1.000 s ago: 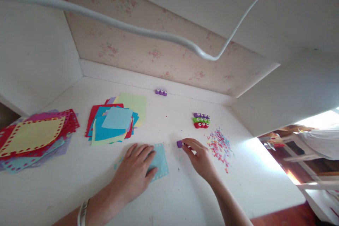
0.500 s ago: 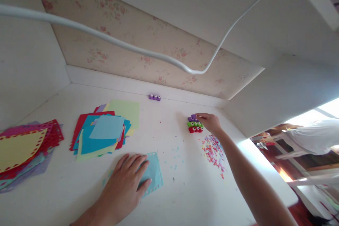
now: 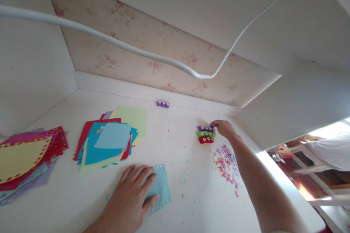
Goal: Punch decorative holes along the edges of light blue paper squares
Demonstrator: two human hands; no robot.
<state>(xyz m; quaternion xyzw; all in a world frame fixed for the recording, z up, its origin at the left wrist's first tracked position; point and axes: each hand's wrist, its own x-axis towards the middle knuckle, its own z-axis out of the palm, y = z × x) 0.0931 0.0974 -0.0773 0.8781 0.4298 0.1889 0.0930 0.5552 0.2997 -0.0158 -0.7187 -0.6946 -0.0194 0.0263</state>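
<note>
My left hand point(image 3: 132, 193) lies flat, fingers spread, on a light blue sheet of paper point(image 3: 161, 185) with punched holes along its edges. Part of that sheet is hidden under the hand. At the right, my right hand point(image 3: 224, 129) pinches a small purple craft punch point(image 3: 212, 126) at the end of a purple row. Beside it stand purple punches point(image 3: 203, 128), with a row of green punches point(image 3: 205, 134) and a row of red punches point(image 3: 206, 140) in front. Light blue paper bits point(image 3: 184, 178) are scattered right of the sheet.
A stack of coloured paper point(image 3: 112, 136) lies left of centre, and punched sheets point(image 3: 24, 160) at the far left. Purple punches point(image 3: 163, 104) sit by the back wall. A heap of confetti point(image 3: 225, 162) lies beside my right forearm. A white cable point(image 3: 153, 54) hangs across overhead.
My right hand has shifted to the right end of the purple row, where more purple punches now stand lined up. My left hand stays on the light blue sheet. The view has moved slightly.
</note>
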